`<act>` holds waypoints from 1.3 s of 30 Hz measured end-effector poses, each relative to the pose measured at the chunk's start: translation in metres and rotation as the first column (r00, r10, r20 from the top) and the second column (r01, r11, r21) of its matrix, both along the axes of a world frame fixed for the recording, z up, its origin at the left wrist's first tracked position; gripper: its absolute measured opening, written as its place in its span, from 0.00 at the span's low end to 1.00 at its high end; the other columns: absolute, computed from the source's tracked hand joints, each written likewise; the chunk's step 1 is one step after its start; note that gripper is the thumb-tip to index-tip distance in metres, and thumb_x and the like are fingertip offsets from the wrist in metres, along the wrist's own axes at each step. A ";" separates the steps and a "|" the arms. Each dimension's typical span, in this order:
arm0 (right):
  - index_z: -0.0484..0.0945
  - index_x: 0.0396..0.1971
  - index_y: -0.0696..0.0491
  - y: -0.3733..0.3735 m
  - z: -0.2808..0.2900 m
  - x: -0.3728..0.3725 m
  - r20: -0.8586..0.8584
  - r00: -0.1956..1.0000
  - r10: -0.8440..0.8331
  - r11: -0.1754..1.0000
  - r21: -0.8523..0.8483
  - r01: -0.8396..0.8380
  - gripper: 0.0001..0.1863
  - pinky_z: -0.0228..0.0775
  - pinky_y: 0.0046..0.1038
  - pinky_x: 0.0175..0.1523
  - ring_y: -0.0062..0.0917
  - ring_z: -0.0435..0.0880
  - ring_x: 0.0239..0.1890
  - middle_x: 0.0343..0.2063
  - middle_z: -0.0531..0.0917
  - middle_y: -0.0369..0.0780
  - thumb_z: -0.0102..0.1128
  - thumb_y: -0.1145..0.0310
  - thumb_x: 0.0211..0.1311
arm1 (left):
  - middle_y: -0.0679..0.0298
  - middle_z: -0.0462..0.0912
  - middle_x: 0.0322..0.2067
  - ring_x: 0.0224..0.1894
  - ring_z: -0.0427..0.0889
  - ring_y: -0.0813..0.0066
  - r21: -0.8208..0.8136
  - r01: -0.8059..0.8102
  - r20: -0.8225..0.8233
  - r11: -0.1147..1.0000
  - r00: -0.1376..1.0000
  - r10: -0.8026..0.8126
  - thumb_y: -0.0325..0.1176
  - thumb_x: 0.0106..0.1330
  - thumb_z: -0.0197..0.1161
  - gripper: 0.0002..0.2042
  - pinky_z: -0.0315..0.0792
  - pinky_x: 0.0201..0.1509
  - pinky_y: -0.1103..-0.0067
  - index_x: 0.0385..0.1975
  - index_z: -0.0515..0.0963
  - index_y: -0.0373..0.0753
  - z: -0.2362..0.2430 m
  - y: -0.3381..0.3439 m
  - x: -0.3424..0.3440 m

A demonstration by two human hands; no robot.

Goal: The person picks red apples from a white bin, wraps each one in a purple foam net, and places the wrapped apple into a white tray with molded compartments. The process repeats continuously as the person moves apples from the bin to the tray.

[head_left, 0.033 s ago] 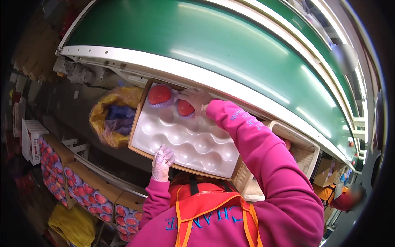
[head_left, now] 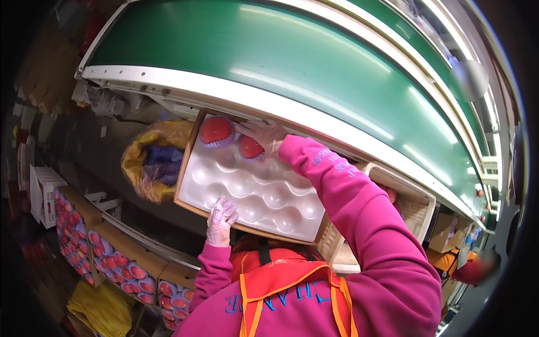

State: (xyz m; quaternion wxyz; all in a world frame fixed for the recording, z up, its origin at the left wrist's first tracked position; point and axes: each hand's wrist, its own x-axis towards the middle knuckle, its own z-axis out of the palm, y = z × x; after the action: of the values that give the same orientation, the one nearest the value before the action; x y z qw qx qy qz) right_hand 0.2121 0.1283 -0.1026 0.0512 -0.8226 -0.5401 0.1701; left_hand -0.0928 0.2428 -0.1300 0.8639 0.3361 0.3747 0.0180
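A cardboard box (head_left: 185, 188) holds a white moulded tray (head_left: 275, 196) with round hollows. One red apple (head_left: 216, 130) in a purple foam net sits at its far left corner. My gloved right hand (head_left: 264, 132) is bent over a second netted apple (head_left: 251, 147) just to the right of it, partly covering it. My gloved left hand (head_left: 222, 219) is at the box's near edge, fingers curled over the rim at the tray.
A green conveyor (head_left: 303, 50) runs beyond the box. A yellow bag (head_left: 140, 146) with blue lining lies left, a crate (head_left: 415, 213) right. Boxes of netted apples (head_left: 118, 261) and a yellow cloth (head_left: 98, 309) are lower left. Another person's red-clad arm (head_left: 466, 272) shows far right.
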 end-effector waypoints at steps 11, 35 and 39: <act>0.80 0.39 0.53 -0.350 0.100 -0.198 -0.374 0.453 -0.810 0.389 0.235 0.891 0.11 0.74 0.34 0.40 0.37 0.83 0.36 0.30 0.83 0.45 0.51 0.69 0.59 | 0.59 0.73 0.53 0.51 0.74 0.67 0.234 0.407 0.082 0.883 0.897 -0.435 0.52 0.64 0.57 0.30 0.67 0.55 0.72 0.60 0.65 0.40 0.060 -0.046 0.036; 0.63 0.57 0.56 -0.343 0.132 -0.268 -0.930 0.315 -0.191 -0.188 0.349 0.918 0.29 0.65 0.27 0.56 0.22 0.69 0.54 0.47 0.71 0.36 0.58 0.73 0.53 | 0.62 0.76 0.44 0.49 0.74 0.77 0.302 0.748 0.499 0.590 0.404 -0.767 0.24 0.66 0.54 0.15 0.68 0.56 0.77 0.52 0.68 0.35 0.120 -0.348 0.095; 0.65 0.59 0.54 -0.347 0.121 -0.285 -0.975 -0.062 0.212 -0.302 -0.126 0.945 0.22 0.68 0.21 0.46 0.18 0.74 0.46 0.48 0.74 0.36 0.51 0.74 0.65 | 0.61 0.76 0.43 0.46 0.76 0.74 0.265 0.788 0.576 0.556 0.333 -0.747 0.24 0.66 0.55 0.15 0.70 0.54 0.77 0.52 0.67 0.36 0.127 -0.327 0.085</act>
State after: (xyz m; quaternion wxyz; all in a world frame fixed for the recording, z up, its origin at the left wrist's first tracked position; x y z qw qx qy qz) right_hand -0.0730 -0.2187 0.0187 0.8622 -0.4578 0.1887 0.1065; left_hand -0.0079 -0.0842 -0.0033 0.8491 0.4179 -0.1414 -0.2904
